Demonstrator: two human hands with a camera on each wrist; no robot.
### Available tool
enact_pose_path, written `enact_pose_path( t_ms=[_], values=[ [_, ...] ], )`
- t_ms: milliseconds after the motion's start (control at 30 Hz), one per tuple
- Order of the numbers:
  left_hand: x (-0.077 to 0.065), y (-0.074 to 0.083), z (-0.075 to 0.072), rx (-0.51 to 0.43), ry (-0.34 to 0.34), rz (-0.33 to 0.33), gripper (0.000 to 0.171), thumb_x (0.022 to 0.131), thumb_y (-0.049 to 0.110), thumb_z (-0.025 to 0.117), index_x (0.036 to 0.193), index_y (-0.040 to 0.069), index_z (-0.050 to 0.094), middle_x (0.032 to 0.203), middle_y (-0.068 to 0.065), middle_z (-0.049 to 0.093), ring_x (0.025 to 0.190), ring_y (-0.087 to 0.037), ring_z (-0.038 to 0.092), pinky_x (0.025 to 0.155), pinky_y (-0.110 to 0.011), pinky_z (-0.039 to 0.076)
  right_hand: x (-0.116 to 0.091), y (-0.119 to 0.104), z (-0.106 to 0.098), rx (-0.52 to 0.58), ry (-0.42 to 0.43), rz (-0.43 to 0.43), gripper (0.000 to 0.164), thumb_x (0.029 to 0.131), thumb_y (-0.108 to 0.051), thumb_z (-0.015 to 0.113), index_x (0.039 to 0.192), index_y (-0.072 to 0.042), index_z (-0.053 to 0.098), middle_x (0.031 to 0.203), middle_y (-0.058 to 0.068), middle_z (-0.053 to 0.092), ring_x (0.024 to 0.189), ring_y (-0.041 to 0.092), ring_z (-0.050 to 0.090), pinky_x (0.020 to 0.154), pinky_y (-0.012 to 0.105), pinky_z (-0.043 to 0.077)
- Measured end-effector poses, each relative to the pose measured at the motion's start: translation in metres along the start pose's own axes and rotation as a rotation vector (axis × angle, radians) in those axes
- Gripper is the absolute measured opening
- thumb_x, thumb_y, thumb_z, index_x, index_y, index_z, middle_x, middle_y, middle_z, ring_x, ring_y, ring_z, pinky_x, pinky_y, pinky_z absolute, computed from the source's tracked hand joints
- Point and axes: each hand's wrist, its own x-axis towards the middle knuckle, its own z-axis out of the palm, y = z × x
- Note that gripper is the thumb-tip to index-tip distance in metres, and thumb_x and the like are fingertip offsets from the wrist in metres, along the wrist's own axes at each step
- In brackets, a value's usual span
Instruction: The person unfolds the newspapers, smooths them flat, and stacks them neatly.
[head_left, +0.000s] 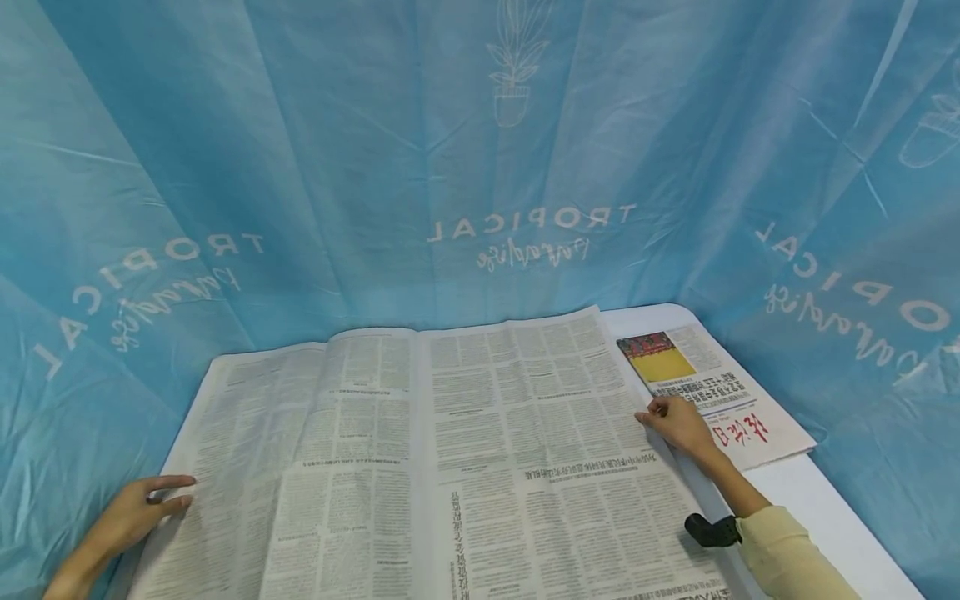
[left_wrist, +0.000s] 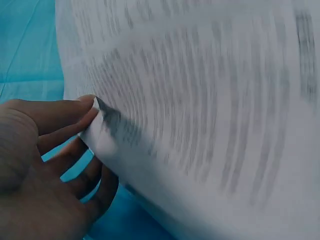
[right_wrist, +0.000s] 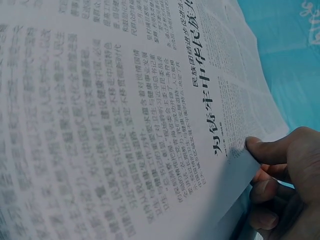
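Observation:
A wide newspaper [head_left: 480, 433] lies spread open across the table, a centre fold running down it and its left page slightly rumpled. At the left edge my left hand [head_left: 138, 512] pinches the paper between thumb and fingers; in the left wrist view a small crease [left_wrist: 106, 112] shows at the thumb tip. My right hand [head_left: 678, 425] pinches the right edge, with the thumb [right_wrist: 262, 150] on top of the page and the other fingers curled beneath. Close beside the right hand is a folded newspaper [head_left: 742, 433] with red characters and a yellow picture.
White tabletop [head_left: 817, 508] shows along the right side. A blue curtain [head_left: 450, 167] with printed lettering hangs behind the table and at both sides. On the right wrist sits a black camera mount [head_left: 711, 531], by a pale sleeve [head_left: 791, 554].

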Motion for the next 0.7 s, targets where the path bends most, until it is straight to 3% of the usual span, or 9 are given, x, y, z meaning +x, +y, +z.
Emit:
enact_pose_path(
  t_ms=[233,433,700],
  values=[
    [0.0044,-0.0045,0.0016,0.048,0.01,-0.076,0.063,0.095,0.034,0.063,0.123,-0.021,0.051,0.127,-0.048,0.042,0.113,-0.063,0.043,0.084,-0.057,0.046,0.0044,0.0023,-0.0023,-0.01,0.027,-0.012,0.021,0.089,-0.019,0.071,0.077,-0.002,0.064,0.054,-0.001,0.047,0.045,0.011,0.039,0.043,0.027,0.032],
    [0.007,-0.0012,0.0039,0.125,0.088,-0.019,0.063,0.09,0.027,0.07,0.12,-0.024,0.049,0.124,-0.049,0.043,0.112,-0.065,0.041,0.087,-0.062,0.041,0.0065,0.0042,-0.0024,-0.028,0.061,-0.026,0.023,0.088,-0.018,0.072,0.076,-0.002,0.063,0.056,0.0,0.049,0.045,0.011,0.041,0.043,0.027,0.032],
    [0.0085,-0.0043,0.0073,0.208,0.114,0.01,0.067,0.081,0.028,0.078,0.115,-0.023,0.053,0.114,-0.048,0.047,0.106,-0.064,0.044,0.085,-0.065,0.04,0.004,0.0076,-0.0019,-0.03,0.043,-0.013,0.018,0.086,-0.015,0.072,0.081,0.001,0.065,0.065,0.004,0.057,0.053,0.013,0.046,0.048,0.028,0.037]
  ],
)
